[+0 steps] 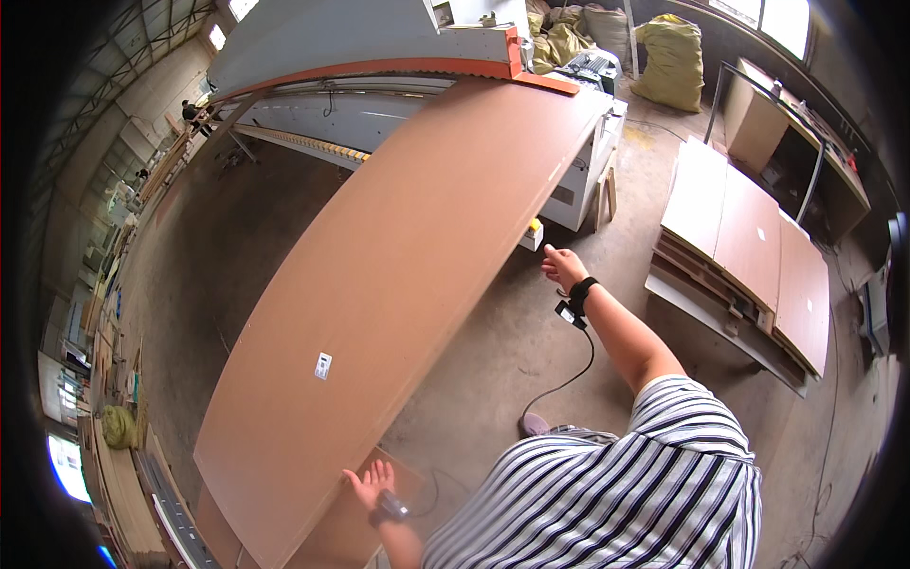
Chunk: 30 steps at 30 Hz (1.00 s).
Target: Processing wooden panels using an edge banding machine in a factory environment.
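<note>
A long brown wood-based board (pixel 360 284) with a small white label (pixel 323 366) slants across the view. Its far end rests at the large machine (pixel 559 194), under an orange-red guard rail (pixel 455 66). My left hand (pixel 373 484) is open, fingers spread, at the board's near edge; I cannot tell whether it touches. My right hand (pixel 566 268) is beside the board's right edge, apart from it, its fingers curled in with nothing visible in them. A small white box with a yellow part (pixel 534 233) is just beyond that hand. Both wrists wear dark bands.
Another brown sheet (pixel 355 522) lies lower, under the near end. Several cut panels (pixel 749 237) are stacked at the right. A black cable (pixel 590 365) hangs from my right wrist. Full sacks (pixel 671 62) stand behind, and a workbench (pixel 796 133) is at the far right.
</note>
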{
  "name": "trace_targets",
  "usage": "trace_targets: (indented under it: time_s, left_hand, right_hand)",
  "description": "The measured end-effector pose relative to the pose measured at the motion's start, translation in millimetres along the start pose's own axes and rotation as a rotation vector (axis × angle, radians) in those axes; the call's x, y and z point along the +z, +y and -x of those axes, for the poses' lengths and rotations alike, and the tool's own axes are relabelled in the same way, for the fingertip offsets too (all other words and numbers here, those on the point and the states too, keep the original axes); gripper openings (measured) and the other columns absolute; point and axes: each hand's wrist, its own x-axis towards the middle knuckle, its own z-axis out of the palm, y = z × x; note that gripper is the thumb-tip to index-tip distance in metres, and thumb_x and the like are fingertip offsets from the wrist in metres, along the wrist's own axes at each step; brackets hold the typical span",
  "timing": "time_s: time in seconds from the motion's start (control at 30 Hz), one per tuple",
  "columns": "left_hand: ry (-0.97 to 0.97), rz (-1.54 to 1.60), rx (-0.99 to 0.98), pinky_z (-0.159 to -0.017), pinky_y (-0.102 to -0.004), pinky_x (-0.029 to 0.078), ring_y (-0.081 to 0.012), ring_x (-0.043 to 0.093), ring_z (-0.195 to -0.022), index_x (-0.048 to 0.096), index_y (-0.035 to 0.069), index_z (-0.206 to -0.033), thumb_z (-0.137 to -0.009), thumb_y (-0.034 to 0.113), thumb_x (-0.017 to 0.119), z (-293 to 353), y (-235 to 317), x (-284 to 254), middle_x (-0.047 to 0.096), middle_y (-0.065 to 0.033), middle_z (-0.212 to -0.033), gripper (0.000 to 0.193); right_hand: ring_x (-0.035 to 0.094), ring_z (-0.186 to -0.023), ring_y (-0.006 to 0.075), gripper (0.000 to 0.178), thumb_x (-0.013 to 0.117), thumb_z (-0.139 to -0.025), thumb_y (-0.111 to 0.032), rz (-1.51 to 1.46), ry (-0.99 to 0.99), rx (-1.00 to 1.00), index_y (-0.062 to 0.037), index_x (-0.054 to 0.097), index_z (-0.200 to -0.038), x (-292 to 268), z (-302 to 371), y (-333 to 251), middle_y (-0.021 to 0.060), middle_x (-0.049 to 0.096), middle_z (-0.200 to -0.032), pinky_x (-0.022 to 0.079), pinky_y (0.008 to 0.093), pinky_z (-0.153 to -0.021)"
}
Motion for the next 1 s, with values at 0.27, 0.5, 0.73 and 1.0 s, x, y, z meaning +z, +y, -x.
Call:
trace_targets:
  time_s: [0.27,0.5,0.73,1.0]
  left_hand:
    - [-0.174,0.138,0.188,-0.092,-0.0400,0.037,-0.0233,0.042,-0.112,0.043,0.007,-0.120,-0.081,0.034,0.057,-5,-19,-30,0.046,-0.0058,-0.122,0.050]
    - [0.179,0.138,0.086,-0.090,-0.0389,0.039,-0.0229,0.045,-0.110,0.046,0.008,-0.117,-0.082,0.035,0.054,41,-39,-26,0.049,-0.0048,-0.121,0.045]
    - [-0.240,0.367,0.033,-0.098,-0.0420,0.032,-0.0240,0.042,-0.113,0.041,0.007,-0.121,-0.087,0.033,0.045,84,-21,-68,0.045,-0.0062,-0.124,0.043]
    - [0.164,0.337,0.055,-0.086,-0.0318,0.043,-0.0142,0.051,-0.100,0.046,0.009,-0.113,-0.084,0.035,0.049,115,16,-26,0.055,-0.0017,-0.108,0.039]
  right_hand:
    - [0.053,-0.083,0.0197,0.058,0.064,-0.072,-0.044,-0.144,0.135,0.078,-0.0015,0.046,-0.107,-21,-15,-52,0.0098,0.051,-0.096,0.043,0.0315,-0.075]
    - [0.053,-0.098,0.0300,0.051,0.061,-0.079,-0.026,-0.275,0.149,0.110,0.0046,0.040,-0.114,-54,-12,-77,0.0168,0.052,-0.110,0.041,0.0419,-0.085]
    - [0.047,-0.055,0.0194,0.029,0.057,-0.078,-0.036,-0.101,0.065,0.463,-0.0082,0.057,-0.086,-15,22,-47,0.0046,0.052,-0.067,0.037,0.0304,-0.047]
    - [0.052,-0.073,0.0215,0.037,0.054,-0.079,-0.047,0.327,-0.035,0.333,-0.0101,0.051,-0.073,-129,4,-17,0.0068,0.056,-0.081,0.045,0.0332,-0.059]
